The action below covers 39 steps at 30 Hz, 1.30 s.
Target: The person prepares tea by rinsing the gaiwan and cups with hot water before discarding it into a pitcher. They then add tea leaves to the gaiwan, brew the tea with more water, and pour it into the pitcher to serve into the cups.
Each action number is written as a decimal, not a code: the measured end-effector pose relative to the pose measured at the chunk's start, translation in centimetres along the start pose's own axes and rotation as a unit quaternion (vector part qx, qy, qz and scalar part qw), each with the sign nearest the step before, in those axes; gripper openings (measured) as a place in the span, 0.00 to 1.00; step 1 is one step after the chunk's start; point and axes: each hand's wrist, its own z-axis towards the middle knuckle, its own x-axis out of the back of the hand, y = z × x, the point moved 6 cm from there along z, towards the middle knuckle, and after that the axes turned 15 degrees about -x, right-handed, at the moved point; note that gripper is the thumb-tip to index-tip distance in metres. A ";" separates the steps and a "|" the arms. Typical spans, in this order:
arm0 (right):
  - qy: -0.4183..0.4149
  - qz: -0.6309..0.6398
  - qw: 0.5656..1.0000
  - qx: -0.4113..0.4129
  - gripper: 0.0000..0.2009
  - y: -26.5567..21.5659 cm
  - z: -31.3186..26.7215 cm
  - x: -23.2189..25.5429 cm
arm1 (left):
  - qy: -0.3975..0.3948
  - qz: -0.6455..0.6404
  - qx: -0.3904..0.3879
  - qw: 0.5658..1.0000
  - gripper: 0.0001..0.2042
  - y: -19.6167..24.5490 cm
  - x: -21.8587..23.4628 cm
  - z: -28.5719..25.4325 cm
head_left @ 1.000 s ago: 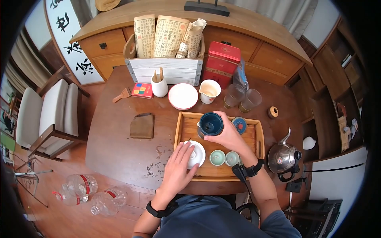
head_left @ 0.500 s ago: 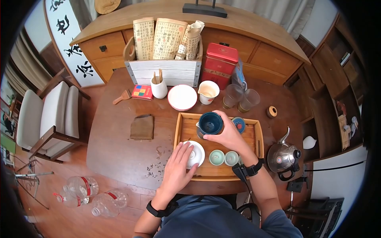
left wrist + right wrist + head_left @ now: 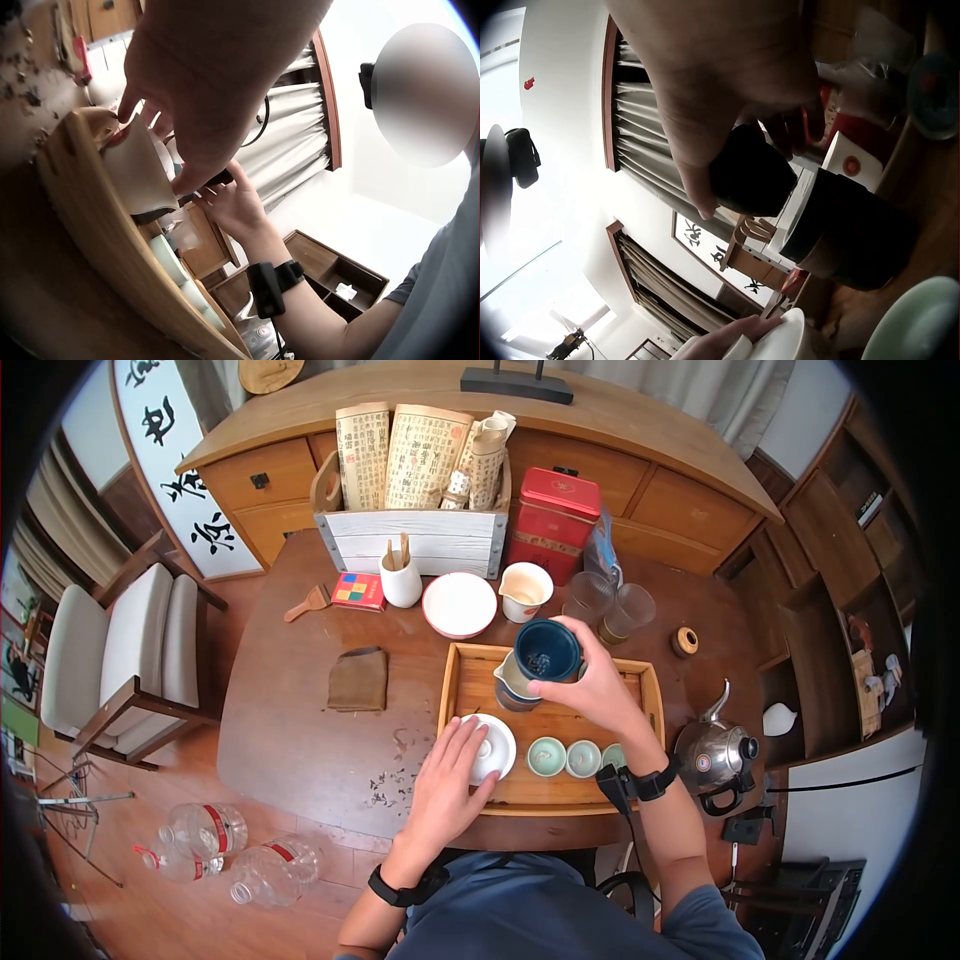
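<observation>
My right hand (image 3: 600,685) grips a dark blue cup (image 3: 549,646) between thumb and fingers, its mouth tilted toward the head camera. Beside and partly behind it a pitcher with a pale spout (image 3: 515,682) stands on the wooden tray (image 3: 452,680). In the right wrist view the cup (image 3: 751,172) is above the dark pitcher (image 3: 855,232), with a gap between them. My left hand (image 3: 447,790) rests over a white lidded bowl (image 3: 494,756), fingers extended across the lid, thumb near its rim. Pale green cups (image 3: 547,757) stand to the right of the bowl.
A steel kettle (image 3: 712,760) stands right of the tray. Behind the tray are a white plate (image 3: 460,605), a white pitcher (image 3: 526,592), clear glasses (image 3: 628,612) and a red tin (image 3: 553,520). A brown cloth (image 3: 357,680) and scattered dark bits (image 3: 388,788) lie left.
My right hand has moved the blue cup up and to the right, tilting it and uncovering the pitcher's mouth. The blue lid on the tray is now hidden in the head view. My left hand stays in place.
</observation>
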 end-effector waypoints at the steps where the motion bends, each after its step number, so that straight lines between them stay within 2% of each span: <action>1: -0.003 -0.011 1.000 -0.004 0.44 0.3 -0.1 -0.3 | -0.001 0.000 0.001 1.000 0.31 0.0 0.0 0.0; 9: -0.002 -0.036 0.999 -0.025 0.45 3.6 0.0 -1.8 | -0.001 -0.003 0.001 1.000 0.31 0.0 0.1 0.0; 15: -0.008 -0.067 0.997 -0.028 0.46 4.1 0.0 -2.1 | 0.002 -0.002 0.001 1.000 0.31 0.0 0.0 0.0; 21: -0.027 -0.035 0.998 -0.049 0.50 5.0 0.3 -2.5 | 0.002 -0.005 0.001 1.000 0.31 -0.1 0.0 0.0; 27: 0.014 -0.114 0.993 -0.027 0.55 4.8 -0.5 -2.1 | 0.003 -0.009 0.006 1.000 0.32 -0.3 0.0 0.1; 30: 0.053 -0.117 0.992 -0.010 0.54 4.5 -1.1 -1.6 | 0.003 -0.010 0.007 1.000 0.31 -0.3 0.0 0.1; 36: 0.029 -0.110 0.994 -0.007 0.51 3.6 -1.7 -1.4 | 0.004 -0.014 0.003 1.000 0.31 -0.2 0.1 0.2; 39: 0.051 -0.092 0.994 0.025 0.46 3.5 -2.2 -1.4 | 0.005 -0.018 0.004 1.000 0.31 -0.1 0.2 0.2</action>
